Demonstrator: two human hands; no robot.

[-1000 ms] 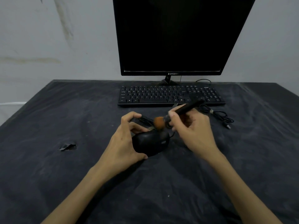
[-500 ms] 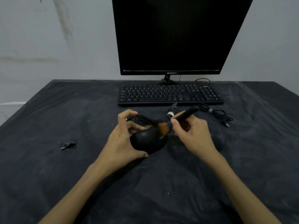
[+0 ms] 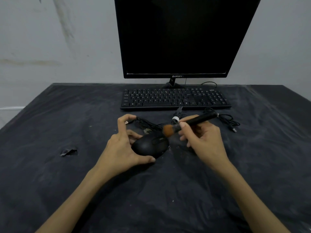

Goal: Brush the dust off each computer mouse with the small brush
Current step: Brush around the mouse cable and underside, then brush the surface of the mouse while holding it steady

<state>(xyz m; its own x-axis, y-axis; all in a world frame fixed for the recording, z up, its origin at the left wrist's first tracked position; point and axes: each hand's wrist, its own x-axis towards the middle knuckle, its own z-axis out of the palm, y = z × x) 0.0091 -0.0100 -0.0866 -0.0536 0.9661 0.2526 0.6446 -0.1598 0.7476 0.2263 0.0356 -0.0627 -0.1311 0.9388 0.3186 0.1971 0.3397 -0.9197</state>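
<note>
Between the right hand's [image 3: 204, 140] pinching fingertips [image 3: 182, 124] sits the dark handle of the brush [image 3: 190, 123], its orange bristles touching the front of the black mouse [image 3: 149, 146]. That mouse rests on the dusty cloth [image 3: 84, 182], gripped by the left hand [image 3: 121, 148], thumb near, forefinger arched above. Brushing looks underway; next probably comes a light sweep over the buttons. Both forearms reach forward toward the keyboard [image 3: 175, 99].

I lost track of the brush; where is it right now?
In the head view, the brush is at centre, gripped by the right hand, its bristles at the front of the black mouse, just before the keyboard.
</note>
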